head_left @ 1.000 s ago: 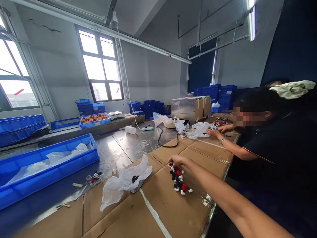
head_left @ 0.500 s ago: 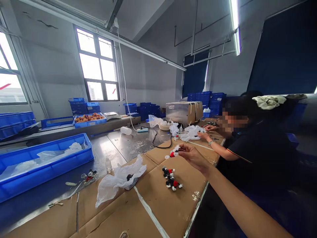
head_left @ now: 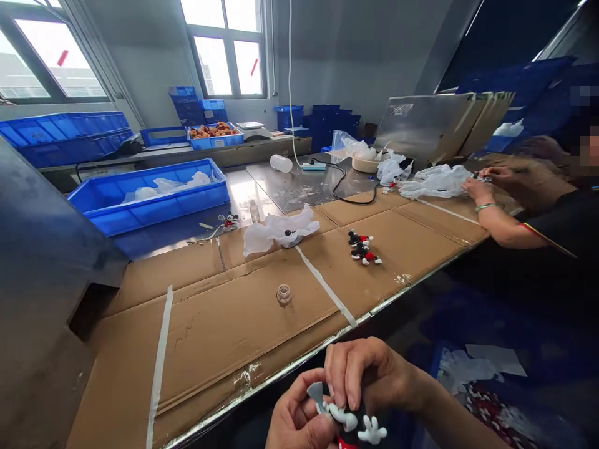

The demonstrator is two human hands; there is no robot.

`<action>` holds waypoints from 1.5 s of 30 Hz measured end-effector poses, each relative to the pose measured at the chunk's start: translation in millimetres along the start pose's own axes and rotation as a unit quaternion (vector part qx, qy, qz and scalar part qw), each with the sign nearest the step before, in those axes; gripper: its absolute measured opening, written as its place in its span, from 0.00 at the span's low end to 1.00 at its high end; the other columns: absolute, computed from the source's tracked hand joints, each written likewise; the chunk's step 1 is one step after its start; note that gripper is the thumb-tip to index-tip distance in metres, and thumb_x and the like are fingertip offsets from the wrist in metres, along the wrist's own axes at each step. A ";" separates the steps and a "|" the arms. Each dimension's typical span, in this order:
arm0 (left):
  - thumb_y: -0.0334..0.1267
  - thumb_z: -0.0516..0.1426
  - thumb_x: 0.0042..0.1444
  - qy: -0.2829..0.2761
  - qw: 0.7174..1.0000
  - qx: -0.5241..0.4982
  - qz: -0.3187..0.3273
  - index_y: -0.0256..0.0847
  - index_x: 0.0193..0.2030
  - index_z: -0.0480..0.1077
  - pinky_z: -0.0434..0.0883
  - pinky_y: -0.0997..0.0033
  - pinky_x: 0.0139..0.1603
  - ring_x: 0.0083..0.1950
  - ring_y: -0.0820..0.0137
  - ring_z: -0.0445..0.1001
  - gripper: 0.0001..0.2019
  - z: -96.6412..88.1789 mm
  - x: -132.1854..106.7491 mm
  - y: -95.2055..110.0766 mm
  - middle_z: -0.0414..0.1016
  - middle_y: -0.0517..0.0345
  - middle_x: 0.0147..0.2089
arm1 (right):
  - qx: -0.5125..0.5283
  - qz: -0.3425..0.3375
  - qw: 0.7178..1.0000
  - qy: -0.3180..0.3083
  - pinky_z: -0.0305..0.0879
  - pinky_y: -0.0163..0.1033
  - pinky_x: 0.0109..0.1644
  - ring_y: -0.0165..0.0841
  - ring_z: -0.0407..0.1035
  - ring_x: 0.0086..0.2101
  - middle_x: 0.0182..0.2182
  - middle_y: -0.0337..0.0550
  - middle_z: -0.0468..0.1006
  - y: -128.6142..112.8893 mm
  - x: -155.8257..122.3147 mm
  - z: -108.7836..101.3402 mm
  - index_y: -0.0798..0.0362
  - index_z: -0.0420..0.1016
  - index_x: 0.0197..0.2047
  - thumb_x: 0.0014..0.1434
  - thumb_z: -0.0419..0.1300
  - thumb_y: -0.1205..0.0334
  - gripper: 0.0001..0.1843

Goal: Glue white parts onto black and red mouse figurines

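At the bottom of the view, in front of the table edge, both my hands are closed on one mouse figurine with white gloves and red shorts. The fingers of my left hand wrap its side, beside a small grey flared piece whose attachment I cannot make out. From above, my right hand pinches the figurine's upper part, hiding most of it. On the cardboard lie two similar mouse figurines, close together. A small clear round jar stands nearer to me.
A white plastic bag with black bits rests on the cardboard, near a clear bottle and a mouse keyring. Behind is a blue crate. A metal panel rises at left. A co-worker's hands work at right.
My view has turned left and down. My right hand has drawn back from over the cardboard to below the table edge with the figurine, and my left hand now grips it too.
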State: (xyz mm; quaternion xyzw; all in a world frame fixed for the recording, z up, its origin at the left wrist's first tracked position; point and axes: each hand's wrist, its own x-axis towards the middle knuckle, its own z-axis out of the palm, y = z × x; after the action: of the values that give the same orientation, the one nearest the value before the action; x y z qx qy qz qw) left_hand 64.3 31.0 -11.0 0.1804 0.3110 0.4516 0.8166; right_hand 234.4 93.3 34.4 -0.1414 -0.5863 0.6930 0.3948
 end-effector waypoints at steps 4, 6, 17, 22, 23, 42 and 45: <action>0.44 0.78 0.33 0.080 0.994 -0.028 0.074 0.38 0.45 0.79 0.72 0.78 0.26 0.26 0.72 0.78 0.30 -10.7 -16.2 7.7 0.84 0.53 0.33 | -0.018 0.015 1.000 -0.014 0.66 0.48 0.57 0.42 0.73 0.50 0.48 0.48 0.82 11.4 9.0 5.9 0.43 0.86 0.48 0.62 0.72 0.53 0.11; 0.43 0.78 0.35 0.133 0.981 -0.003 0.144 0.37 0.40 0.80 0.76 0.75 0.32 0.30 0.69 0.80 0.25 -13.8 -22.4 10.7 0.83 0.54 0.32 | -0.025 0.047 0.998 0.036 0.63 0.49 0.61 0.43 0.70 0.56 0.58 0.49 0.76 17.5 9.5 13.2 0.43 0.84 0.51 0.66 0.68 0.53 0.12; 0.37 0.77 0.38 0.209 0.942 0.030 0.261 0.47 0.46 0.81 0.78 0.78 0.33 0.32 0.69 0.83 0.25 -5.9 -33.9 8.7 0.83 0.58 0.36 | -0.047 0.184 0.953 0.236 0.68 0.38 0.39 0.37 0.74 0.33 0.31 0.42 0.82 26.2 10.1 45.6 0.53 0.85 0.37 0.53 0.75 0.47 0.18; 0.52 0.75 0.40 0.095 0.986 -0.056 0.124 0.46 0.52 0.81 0.80 0.69 0.34 0.44 0.55 0.84 0.31 -19.8 -41.3 14.1 0.84 0.48 0.44 | 0.053 0.214 0.951 0.216 0.67 0.35 0.39 0.33 0.72 0.32 0.30 0.42 0.82 32.0 10.7 39.0 0.54 0.86 0.36 0.52 0.77 0.50 0.16; 0.54 0.73 0.42 0.091 0.989 -0.064 0.100 0.46 0.51 0.81 0.81 0.69 0.34 0.44 0.55 0.84 0.29 -22.5 -41.8 15.1 0.84 0.48 0.43 | 0.066 0.222 0.951 0.204 0.66 0.34 0.37 0.31 0.71 0.30 0.29 0.41 0.81 33.2 10.7 38.5 0.55 0.86 0.35 0.52 0.77 0.50 0.16; 0.40 0.78 0.36 0.199 0.953 -0.011 0.229 0.48 0.48 0.82 0.81 0.71 0.43 0.39 0.62 0.86 0.28 -16.2 -33.0 -1.5 0.87 0.53 0.43 | 0.078 0.196 0.945 0.249 0.65 0.34 0.36 0.32 0.69 0.30 0.28 0.40 0.78 42.2 17.7 63.7 0.53 0.84 0.33 0.53 0.76 0.51 0.14; 0.40 0.77 0.37 0.224 0.942 0.001 0.252 0.46 0.46 0.81 0.82 0.70 0.40 0.37 0.61 0.86 0.26 -16.2 -30.6 1.1 0.87 0.53 0.39 | 0.017 0.186 0.942 0.280 0.66 0.35 0.40 0.34 0.70 0.35 0.31 0.41 0.79 39.8 21.1 56.9 0.52 0.85 0.35 0.53 0.75 0.48 0.16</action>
State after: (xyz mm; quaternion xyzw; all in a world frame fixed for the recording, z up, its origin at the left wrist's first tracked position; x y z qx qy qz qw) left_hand 40.6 5.8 -11.8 0.1480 0.4306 0.6708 0.5853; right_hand 168.1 68.5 18.7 -0.4296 -0.4034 0.6965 0.4094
